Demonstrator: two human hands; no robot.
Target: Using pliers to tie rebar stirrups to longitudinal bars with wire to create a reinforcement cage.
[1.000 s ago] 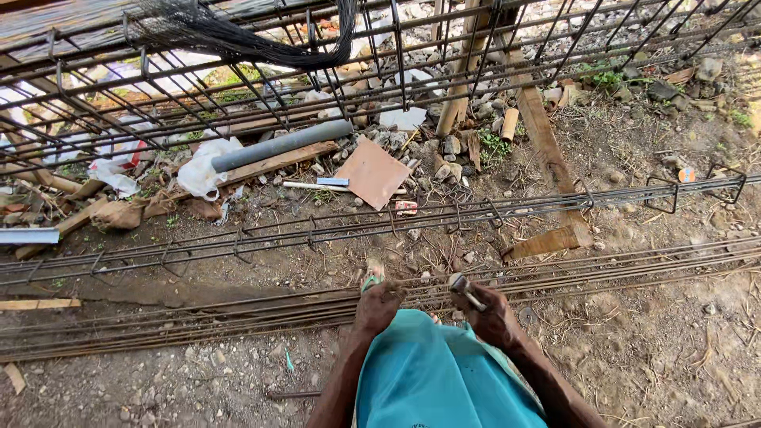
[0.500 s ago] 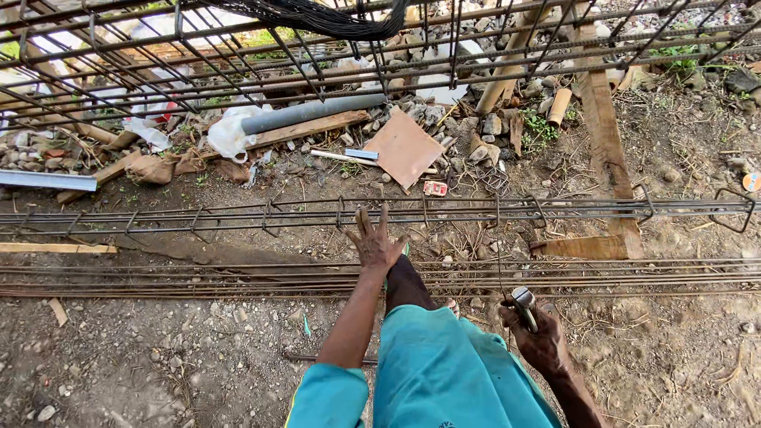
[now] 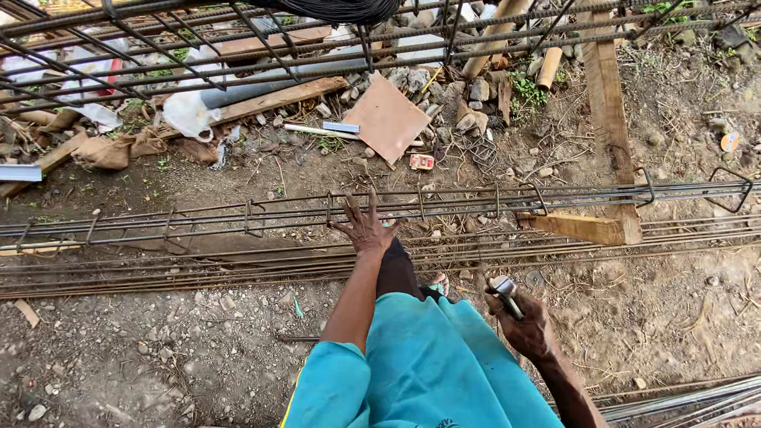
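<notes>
Our left hand (image 3: 366,226) has just stretched forward, fingers spread wide, and now rests on the rebar cage (image 3: 333,210). A second ago both our hands were close together near our knee; half a second ago the left was already reaching out. From that we judge the work has moved from the bars by our knee to the cage itself, with the hand pressing on it rather than gripping it.

The cage is a long, narrow frame of thin steel bars held by rectangular stirrups. It lies flat on the dirt and runs across the whole view from left to right. At its right part it crosses a wooden plank (image 3: 610,127).

Our right hand (image 3: 523,325) has drawn back beside our knee and is clenched around a small metal tool (image 3: 505,292), its shiny head pointing up.

Just nearer to us than the cage lies a bundle of loose bars (image 3: 158,273), also running left to right. Our teal trousers (image 3: 428,364) fill the bottom centre.

Beyond the cage we see rubble: a square tile (image 3: 387,119), a grey pipe (image 3: 261,83) and scraps of timber. A larger raised cage (image 3: 119,55) spans the top.
</notes>
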